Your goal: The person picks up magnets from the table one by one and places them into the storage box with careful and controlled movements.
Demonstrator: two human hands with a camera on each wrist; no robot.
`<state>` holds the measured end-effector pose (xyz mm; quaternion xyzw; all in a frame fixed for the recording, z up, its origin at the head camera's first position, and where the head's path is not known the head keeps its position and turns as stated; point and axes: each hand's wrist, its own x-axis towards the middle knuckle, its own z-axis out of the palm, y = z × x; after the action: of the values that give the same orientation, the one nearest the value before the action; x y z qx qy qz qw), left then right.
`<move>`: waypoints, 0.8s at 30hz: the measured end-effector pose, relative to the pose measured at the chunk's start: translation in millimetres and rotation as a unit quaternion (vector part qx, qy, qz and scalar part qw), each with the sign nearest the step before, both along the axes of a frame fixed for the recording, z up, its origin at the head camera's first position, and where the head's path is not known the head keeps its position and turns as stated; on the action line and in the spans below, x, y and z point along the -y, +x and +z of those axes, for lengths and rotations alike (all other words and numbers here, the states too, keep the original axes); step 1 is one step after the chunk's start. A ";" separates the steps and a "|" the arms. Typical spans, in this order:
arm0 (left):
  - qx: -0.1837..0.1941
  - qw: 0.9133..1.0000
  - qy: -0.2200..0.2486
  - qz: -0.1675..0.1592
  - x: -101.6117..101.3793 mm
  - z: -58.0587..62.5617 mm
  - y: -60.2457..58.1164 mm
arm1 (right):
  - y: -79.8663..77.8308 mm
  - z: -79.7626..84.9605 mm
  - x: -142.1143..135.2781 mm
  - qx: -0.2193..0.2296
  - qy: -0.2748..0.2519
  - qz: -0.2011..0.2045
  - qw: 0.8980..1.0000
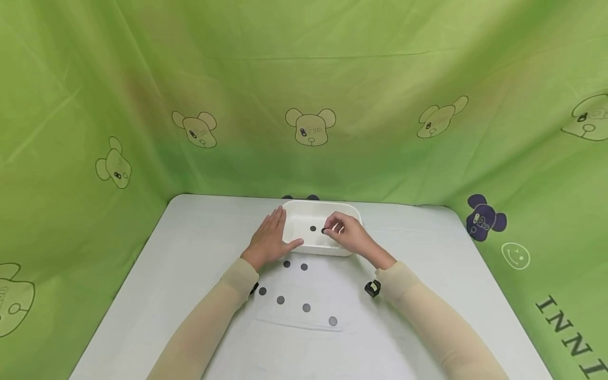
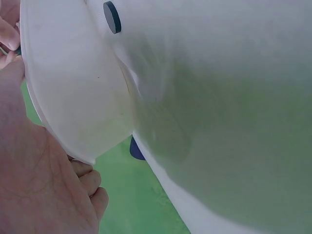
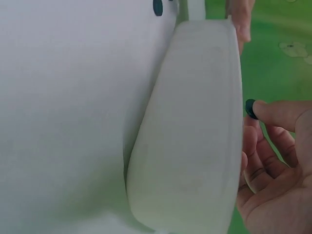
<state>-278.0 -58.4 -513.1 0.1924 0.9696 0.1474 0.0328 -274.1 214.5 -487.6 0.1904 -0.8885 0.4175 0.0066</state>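
Observation:
A white rectangular plastic container stands toward the back of the table, with one dark round disc lying inside it. Over its right part my right hand pinches another small black disc; the right wrist view shows that disc at the thumb tip, above the rim. My left hand rests against the container's left end, fingers straight along the side and thumb over the front rim. In the left wrist view the palm lies beside the container wall.
Several more dark discs lie on the white tabletop in front of the container, the nearest one close to a crease in the cloth. Black wrist cameras hang at the sleeves. A green curtain with bear prints encloses the table.

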 end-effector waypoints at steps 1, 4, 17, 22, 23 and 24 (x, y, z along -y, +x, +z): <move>0.001 1.000 0.003 0.000 0.2 0.1 -0.1 | -2.0 -0.8 -0.4 0.000 0.000 -0.001 1.000; 0.002 1.000 0.007 -0.003 0.4 0.6 -0.2 | -7.4 -3.3 -1.1 -0.001 -0.001 -0.004 1.000; 0.000 1.000 -0.001 -0.007 1.0 0.1 -0.9 | -27.2 -13.8 0.2 0.012 0.003 -0.017 1.000; -0.007 1.000 -0.001 -0.010 1.6 -0.2 -1.3 | -32.4 -14.3 3.7 0.013 0.014 -0.018 1.000; -0.007 1.000 -0.001 -0.009 1.7 0.0 -1.2 | -33.8 -14.7 4.3 0.011 0.017 -0.018 1.000; -0.007 1.000 0.000 -0.008 1.9 0.0 -1.1 | -34.9 -15.1 4.9 0.012 0.019 -0.018 1.000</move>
<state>-279.1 -60.3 -513.1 0.2016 0.9682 0.1457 0.0272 -309.1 209.6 -502.7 0.1694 -0.8995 0.4027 0.0001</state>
